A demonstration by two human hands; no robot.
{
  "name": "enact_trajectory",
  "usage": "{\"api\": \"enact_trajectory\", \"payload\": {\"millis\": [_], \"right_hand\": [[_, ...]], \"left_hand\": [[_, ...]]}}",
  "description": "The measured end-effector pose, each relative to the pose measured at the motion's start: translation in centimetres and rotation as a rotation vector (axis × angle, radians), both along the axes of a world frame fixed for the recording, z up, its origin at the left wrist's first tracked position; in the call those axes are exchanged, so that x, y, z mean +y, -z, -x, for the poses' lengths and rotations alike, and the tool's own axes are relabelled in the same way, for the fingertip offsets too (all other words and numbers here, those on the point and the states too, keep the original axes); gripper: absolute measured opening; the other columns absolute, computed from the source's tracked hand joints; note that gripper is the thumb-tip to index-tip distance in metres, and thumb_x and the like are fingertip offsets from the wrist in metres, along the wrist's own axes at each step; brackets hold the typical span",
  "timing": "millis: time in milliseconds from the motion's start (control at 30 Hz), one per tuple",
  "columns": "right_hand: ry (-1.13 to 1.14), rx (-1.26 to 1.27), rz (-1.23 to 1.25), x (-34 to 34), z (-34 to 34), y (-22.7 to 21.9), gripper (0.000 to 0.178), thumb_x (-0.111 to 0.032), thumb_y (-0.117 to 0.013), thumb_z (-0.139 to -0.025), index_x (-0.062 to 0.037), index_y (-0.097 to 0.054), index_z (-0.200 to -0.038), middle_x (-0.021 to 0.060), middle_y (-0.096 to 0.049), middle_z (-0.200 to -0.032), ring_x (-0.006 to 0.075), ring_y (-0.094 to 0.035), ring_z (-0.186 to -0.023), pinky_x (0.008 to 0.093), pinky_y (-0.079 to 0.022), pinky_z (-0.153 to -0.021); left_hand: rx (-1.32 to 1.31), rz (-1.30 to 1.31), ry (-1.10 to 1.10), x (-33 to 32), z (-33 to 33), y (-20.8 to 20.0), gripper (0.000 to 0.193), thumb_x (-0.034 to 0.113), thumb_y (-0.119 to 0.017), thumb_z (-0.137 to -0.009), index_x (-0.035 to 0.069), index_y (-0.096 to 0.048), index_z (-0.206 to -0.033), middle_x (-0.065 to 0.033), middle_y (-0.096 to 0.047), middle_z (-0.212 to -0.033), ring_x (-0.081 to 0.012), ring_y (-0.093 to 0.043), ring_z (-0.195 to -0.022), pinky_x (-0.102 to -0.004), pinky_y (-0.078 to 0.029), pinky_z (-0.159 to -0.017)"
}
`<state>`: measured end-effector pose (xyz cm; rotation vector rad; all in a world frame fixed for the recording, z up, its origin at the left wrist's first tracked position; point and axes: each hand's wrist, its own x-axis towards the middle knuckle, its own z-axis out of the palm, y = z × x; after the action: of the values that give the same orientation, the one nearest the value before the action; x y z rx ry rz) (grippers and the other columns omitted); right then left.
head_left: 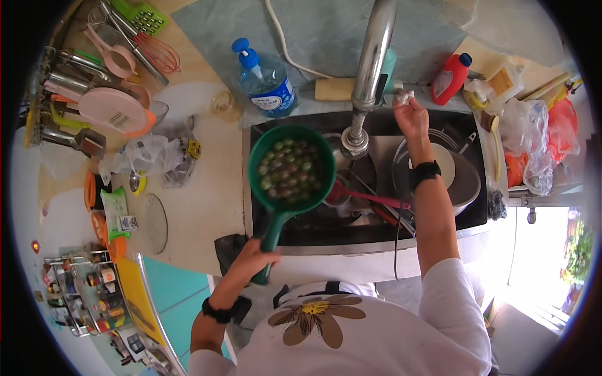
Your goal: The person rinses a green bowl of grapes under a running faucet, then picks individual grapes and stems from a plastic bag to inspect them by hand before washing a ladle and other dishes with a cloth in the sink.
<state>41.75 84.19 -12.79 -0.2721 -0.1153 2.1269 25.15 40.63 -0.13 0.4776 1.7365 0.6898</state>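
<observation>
My left hand (246,266) is closed around the handle of a green plastic water dipper (279,217). The dipper is held over the left part of the sink, filled with small round green and purplish fruits (291,169) that look like grapes, slightly blurred. My right hand (412,118) is raised behind the sink, right of the metal faucet (364,81). Its fingers are drawn together at a small crumpled white thing (404,98), whose kind I cannot make out. Below my right forearm stand a metal pot (467,188) and a white bowl (444,168).
A blue pump bottle (269,94) stands behind the sink (364,237), and a red bottle (450,78) sits back right. A red-handled utensil (376,199) lies across the basin. Utensils and a pink round board (111,109) crowd the left; plastic bags (530,135) lie right.
</observation>
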Motion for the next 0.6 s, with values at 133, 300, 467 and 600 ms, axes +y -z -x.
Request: {"api": "enact_trajectory", "payload": {"millis": [133,300,467,600], "right_hand": [[-0.125,0.166,-0.023,-1.6,-0.2,0.4,0.012,-0.007,-0.041,-0.085,-0.0004,-0.049,-0.091,0.0112,-0.055,-0.088,0.0230,-0.052,-0.079,0.0331,-0.044,-0.073],[-0.416,-0.254,0.038,-11.8,2.7,-2.4,0.018,-0.006,-0.041,-0.085,0.0008,-0.051,-0.098,0.0091,-0.057,-0.091,0.0186,-0.055,-0.080,0.0303,-0.046,-0.070],[-0.603,-0.714,-0.435,-15.3,3.3,-0.7,0.010,-0.008,-0.056,-0.082,-0.0038,-0.054,-0.091,0.0026,-0.057,-0.077,0.0120,-0.053,-0.064,0.0215,-0.040,-0.053],[-0.705,-0.502,-0.267,-14.3,3.9,0.8,0.005,-0.010,-0.056,-0.082,-0.0089,-0.053,-0.086,-0.0018,-0.045,-0.063,0.0097,-0.041,-0.055,0.0225,-0.031,-0.049]], "left_hand": [[-0.076,0.008,0.048,4.4,-1.6,2.9,0.014,0.013,-0.062,-0.066,0.003,-0.053,-0.061,-0.0054,-0.055,-0.057,-0.0132,-0.053,-0.055,-0.0271,-0.041,-0.057],[-0.050,0.036,0.128,7.5,-3.1,4.8,0.015,0.013,-0.063,-0.064,0.000,-0.056,-0.062,-0.0068,-0.056,-0.058,-0.0151,-0.055,-0.054,-0.0272,-0.042,-0.055],[-0.097,0.020,0.137,8.4,-4.7,5.5,0.017,0.014,-0.063,-0.063,-0.002,-0.056,-0.061,-0.0075,-0.056,-0.056,-0.0155,-0.055,-0.053,-0.0260,-0.042,-0.054],[-0.092,-0.023,0.155,7.9,-4.9,6.2,0.017,0.014,-0.063,-0.062,-0.002,-0.055,-0.061,-0.0083,-0.056,-0.057,-0.0158,-0.055,-0.052,-0.0265,-0.042,-0.052]]}}
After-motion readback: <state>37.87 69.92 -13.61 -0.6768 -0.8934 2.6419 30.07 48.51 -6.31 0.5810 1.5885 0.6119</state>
